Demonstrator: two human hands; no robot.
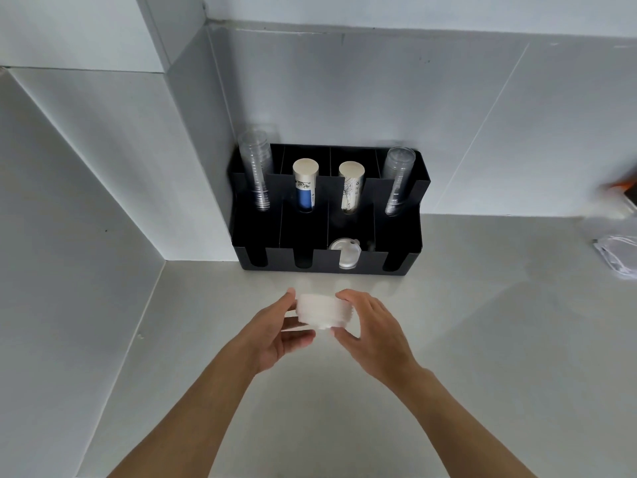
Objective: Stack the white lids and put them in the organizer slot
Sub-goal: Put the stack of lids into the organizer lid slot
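A stack of white lids [322, 312] hangs above the pale counter, held from both sides. My left hand [279, 334] grips its left side and my right hand [370, 331] grips its right side. The black organizer [262, 232] stands against the wall just beyond the hands. Its front row has several slots; one of them holds translucent lids [345, 252], while the slots to the left look dark and I see nothing in them.
The organizer's back row holds two stacks of clear cups [256, 167] [396, 177] and two stacks of paper cups [305, 182] [351, 184]. Plastic-wrapped items [617, 253] lie at the right edge of the counter. A wall corner closes the left side.
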